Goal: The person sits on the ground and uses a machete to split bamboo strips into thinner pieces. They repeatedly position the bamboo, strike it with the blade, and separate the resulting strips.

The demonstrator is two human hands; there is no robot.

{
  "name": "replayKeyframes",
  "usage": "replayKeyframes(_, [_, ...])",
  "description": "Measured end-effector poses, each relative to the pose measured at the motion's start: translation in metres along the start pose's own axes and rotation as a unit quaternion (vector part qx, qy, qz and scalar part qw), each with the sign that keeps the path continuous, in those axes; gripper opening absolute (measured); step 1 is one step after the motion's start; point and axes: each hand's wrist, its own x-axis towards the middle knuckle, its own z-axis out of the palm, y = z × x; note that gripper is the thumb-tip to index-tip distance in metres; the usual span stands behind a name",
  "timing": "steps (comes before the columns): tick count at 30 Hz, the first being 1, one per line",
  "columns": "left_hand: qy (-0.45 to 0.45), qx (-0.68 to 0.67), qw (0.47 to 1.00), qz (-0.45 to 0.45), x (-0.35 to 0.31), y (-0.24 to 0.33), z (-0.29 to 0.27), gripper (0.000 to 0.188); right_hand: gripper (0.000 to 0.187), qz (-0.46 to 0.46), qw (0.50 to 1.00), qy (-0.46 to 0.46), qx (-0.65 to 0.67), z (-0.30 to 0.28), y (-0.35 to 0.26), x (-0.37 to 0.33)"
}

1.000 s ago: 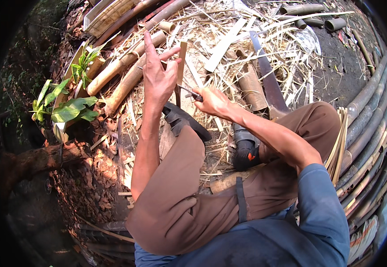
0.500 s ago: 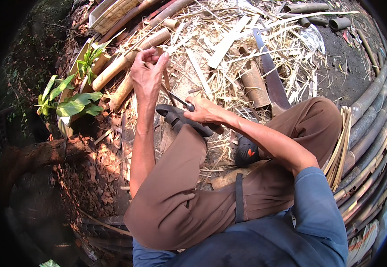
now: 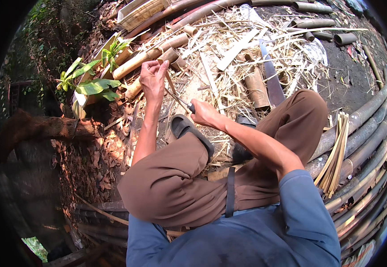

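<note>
Bamboo strip [image 3: 170, 82]: narrow and brown, standing at a slant between the two hands, its upper part just beside the thumb of the left hand [image 3: 152, 83], its lower part near the blade of the knife [image 3: 191, 107].
Left hand: raised, fingers curled and thumb pointing up; whether they are clamped on the strip cannot be told.
Right hand [image 3: 206, 114]: closed around the knife's black handle, well below and to the right of the other; the hands are apart.
Knife blade: thin, pointing up and left toward the strip; whether its edge touches cannot be told.
Sandal [image 3: 184, 126]: dark, on the foot just below the knife.
Brown trousers [image 3: 171, 178]: knees bent out to both sides, a black strap [image 3: 230, 191] lying across the cloth.
Shavings [image 3: 229, 84]: pale curls and slivers scattered over the ground ahead.
Bamboo tube [image 3: 256, 90]: lying among them, a long blade [image 3: 272, 80] just to its right.
Strip bundle [image 3: 336, 153]: pale, resting on the stacked poles [image 3: 362, 158] at the right.
Green plant [image 3: 96, 86]: broad-leaved, at the left.
</note>
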Motion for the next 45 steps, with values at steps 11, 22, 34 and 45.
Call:
replayKeyframes(11, [0.002, -0.209, 0.977, -0.040, -0.013, 0.004, -0.017, 0.038, 0.040, 0.075, 0.979, -0.077, 0.172, 0.025, 0.018, -0.009])
replayKeyframes(22, [0.032, -0.093, 0.995, -0.009, -0.006, -0.003, 0.028, 0.037, 0.028, 0.079, 0.990, -0.091, 0.071, 0.020, 0.048, -0.002])
replayKeyframes(34, [0.175, -0.163, 0.969, 0.058, -0.002, -0.037, 0.004, 0.039, 0.033, 0.143, 0.982, -0.059, 0.106, -0.009, 0.008, -0.028])
replayKeyframes(45, [0.429, -0.193, 0.882, -0.038, -0.059, -0.051, -0.048, 0.044, 0.041, 0.061, 0.989, 0.014, 0.132, 0.060, -0.002, -0.059])
